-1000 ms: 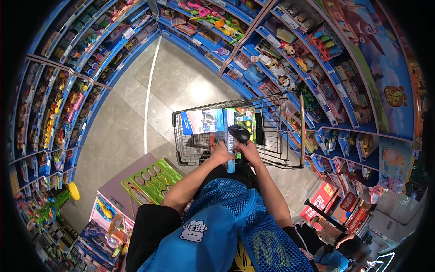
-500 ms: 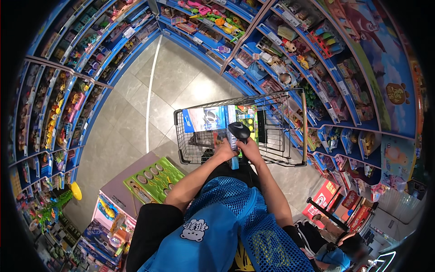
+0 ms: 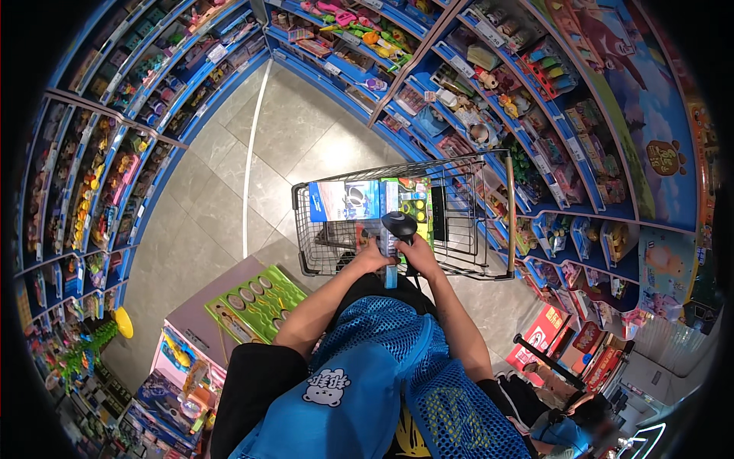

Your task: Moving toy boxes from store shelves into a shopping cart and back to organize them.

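My right hand (image 3: 417,255) is closed around the handle of a black handheld barcode scanner (image 3: 399,223), its rounded head on top. Right beside it, my left hand (image 3: 370,257) grips a slim boxed package (image 3: 391,274) with a light blue edge, held close under the scanner head. Most of the package's face is hidden by fingers and scanner. Both hands are over the near side of a wire shopping cart (image 3: 304,243). Inside the cart lie a blue and white box (image 3: 348,200) and a green packaged toy set (image 3: 417,200).
Blue shelves (image 3: 172,84) full of toys curve along the left, with more shelves (image 3: 527,115) on the right. A low display with a green toy board (image 3: 256,302) stands at near left. At lower right are red boxes (image 3: 544,333) and another person (image 3: 566,424).
The package in my left hand has turned, showing less of its face and more of its edge. Both hands and the scanner have shifted slightly left and nearer to me.
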`<action>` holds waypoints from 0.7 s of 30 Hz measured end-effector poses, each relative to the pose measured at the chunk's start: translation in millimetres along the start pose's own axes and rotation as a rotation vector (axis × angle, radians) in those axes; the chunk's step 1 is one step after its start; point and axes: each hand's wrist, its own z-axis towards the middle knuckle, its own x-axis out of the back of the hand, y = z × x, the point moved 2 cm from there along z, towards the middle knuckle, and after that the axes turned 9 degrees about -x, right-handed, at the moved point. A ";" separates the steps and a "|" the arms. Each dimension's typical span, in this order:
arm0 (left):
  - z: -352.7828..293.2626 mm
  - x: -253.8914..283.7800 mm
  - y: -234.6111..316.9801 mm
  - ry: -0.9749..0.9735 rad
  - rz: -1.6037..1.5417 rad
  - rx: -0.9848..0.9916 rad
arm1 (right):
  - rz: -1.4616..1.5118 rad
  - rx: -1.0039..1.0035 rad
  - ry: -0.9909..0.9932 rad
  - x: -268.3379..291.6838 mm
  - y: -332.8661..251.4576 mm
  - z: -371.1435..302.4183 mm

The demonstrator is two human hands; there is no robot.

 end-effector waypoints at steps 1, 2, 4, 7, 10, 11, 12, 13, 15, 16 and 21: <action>1.1 -0.5 -0.3 -0.024 -0.025 0.038 | -0.002 0.002 0.003 1.2 1.3 0.5; 1.3 -1.1 0.2 -0.024 -0.025 0.034 | 0.029 -0.005 0.007 2.7 2.8 1.0; 0.4 -2.4 0.8 0.002 -0.019 -0.004 | 0.056 -0.010 0.009 5.5 3.9 0.0; 0.3 -2.4 0.5 0.004 0.046 0.010 | 0.040 0.033 0.048 12.1 -2.9 -6.4; -4.3 -1.6 4.8 0.043 0.105 -0.065 | 0.069 -0.071 0.045 21.3 -13.0 -14.6; -5.0 -2.5 5.5 0.046 0.102 -0.066 | 0.066 -0.069 0.044 24.9 -11.6 -15.1; -5.9 -3.3 6.6 0.063 0.101 -0.100 | 0.049 -0.055 0.063 28.9 -10.3 -15.6; -5.4 -5.0 1.5 0.088 0.097 -0.129 | 0.030 -0.038 0.073 29.9 -15.9 -17.6; -6.7 -7.0 -12.1 0.124 0.053 -0.135 | 0.000 -0.021 0.060 30.7 -25.9 -22.8; -5.9 -8.8 -16.7 0.143 0.014 -0.152 | -0.010 -0.013 0.065 34.0 -26.1 -23.8; -33.1 -3.3 -1.5 0.258 -0.071 -0.128 | -0.107 0.068 0.070 57.3 -27.2 -31.3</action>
